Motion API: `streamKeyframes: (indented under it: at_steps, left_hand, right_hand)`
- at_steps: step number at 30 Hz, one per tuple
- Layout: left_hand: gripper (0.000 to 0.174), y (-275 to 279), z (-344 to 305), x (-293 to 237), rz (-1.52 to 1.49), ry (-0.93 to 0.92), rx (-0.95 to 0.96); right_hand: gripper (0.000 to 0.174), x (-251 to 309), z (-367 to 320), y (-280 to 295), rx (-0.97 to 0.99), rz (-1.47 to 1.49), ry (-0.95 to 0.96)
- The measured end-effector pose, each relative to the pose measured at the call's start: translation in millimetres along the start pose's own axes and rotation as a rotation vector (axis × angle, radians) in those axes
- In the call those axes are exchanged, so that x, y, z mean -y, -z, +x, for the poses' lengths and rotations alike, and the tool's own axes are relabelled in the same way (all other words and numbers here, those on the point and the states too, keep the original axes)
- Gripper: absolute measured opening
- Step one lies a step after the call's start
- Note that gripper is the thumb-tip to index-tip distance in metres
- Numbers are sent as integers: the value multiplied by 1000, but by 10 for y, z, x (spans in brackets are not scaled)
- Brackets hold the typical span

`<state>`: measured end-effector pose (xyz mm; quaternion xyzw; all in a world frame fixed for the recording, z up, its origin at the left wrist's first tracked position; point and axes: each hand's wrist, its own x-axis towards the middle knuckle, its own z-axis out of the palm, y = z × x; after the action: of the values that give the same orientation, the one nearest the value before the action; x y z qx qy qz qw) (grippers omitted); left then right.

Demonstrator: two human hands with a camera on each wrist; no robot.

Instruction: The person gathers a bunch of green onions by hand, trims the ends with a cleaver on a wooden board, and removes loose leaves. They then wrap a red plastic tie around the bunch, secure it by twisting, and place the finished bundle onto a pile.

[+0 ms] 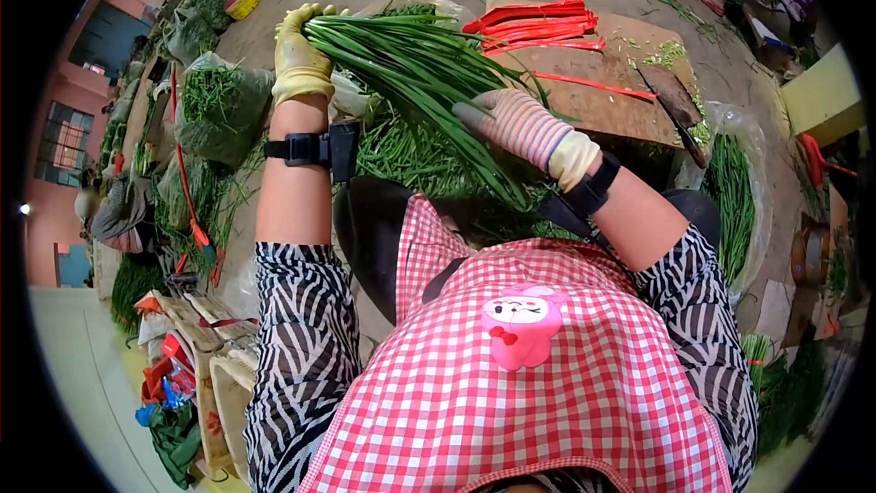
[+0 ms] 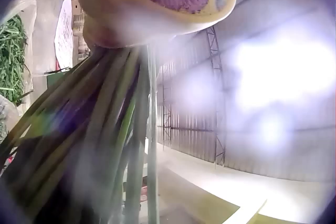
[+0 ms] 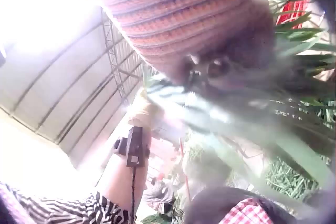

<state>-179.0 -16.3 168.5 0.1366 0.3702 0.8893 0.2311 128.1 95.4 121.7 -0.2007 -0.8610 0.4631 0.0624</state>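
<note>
A long bunch of green leafy stalks (image 1: 411, 59) stretches across the head view. My left hand (image 1: 304, 53), in a yellow glove, grips its gathered end at the upper left; in the left wrist view the stalks (image 2: 113, 124) fan out below that glove (image 2: 157, 8). My right hand (image 1: 520, 126), in a striped glove with grey fingertips, lies against the spread leaf end, its fingers partly hidden among the leaves. The right wrist view has the striped glove (image 3: 184, 19) over blurred leaves (image 3: 299, 145).
Beyond the bunch is a wooden board (image 1: 584, 82) with red strips (image 1: 538, 23), chopped bits and a dark-bladed knife (image 1: 673, 110). Loose greens (image 1: 401, 155) lie below the bunch. Bagged greens (image 1: 214, 105) stand at left, and more stalks (image 1: 728, 205) lie in plastic at right.
</note>
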Motion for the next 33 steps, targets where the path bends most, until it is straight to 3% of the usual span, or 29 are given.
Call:
streamKeyframes:
  at_steps: [5, 6, 9, 10, 16, 18, 19, 21, 23, 25, 27, 29, 33]
  left_hand:
    - [11, -49, -31, 32, 36, -2, -11]
    - [11, -44, -35, 33, 29, 4, -14]
    - [10, 39, -5, 53, -4, 29, -26]
    - [10, 107, 30, 67, -23, 43, -35]
    - [6, -15, -118, 190, 6, 60, -6]
    - [7, -88, -122, 207, -6, 57, 13]
    - [7, -126, -128, 216, -11, 56, 24]
    - [9, -24, 77, 79, -44, 75, 8]
    - [9, -4, 72, -86, -67, 20, 71]
    - [8, 37, 176, -220, -91, -1, 111]
    - [9, 49, 238, -319, -77, -8, 94]
    - [9, 51, 267, -350, -63, -37, 90]
    - [7, 52, 299, -339, -57, -34, 90]
  right_hand:
    - [47, -140, 133, -93, 44, 236, 42]
    - [43, -320, 284, -99, -1, -116, 209]
    - [33, -577, 332, -217, -39, 455, 81]
    - [30, -217, 98, -69, -107, 555, -49]
    - [28, -77, -324, 205, -133, 446, 10]
    - [30, -104, -386, 210, -270, 434, 100]
    - [26, -66, -478, 273, -241, 680, -73]
    - [23, -163, -666, 444, -388, 676, -137]
    - [23, -308, -835, 624, -192, 534, -125]
    - [22, -270, -1004, 734, 77, 405, -344]
    - [31, -456, -1089, 714, 143, 181, -20]
    - [31, -489, -1107, 687, 40, 96, 111]
    - [28, -260, -911, 569, -215, -4, 195]
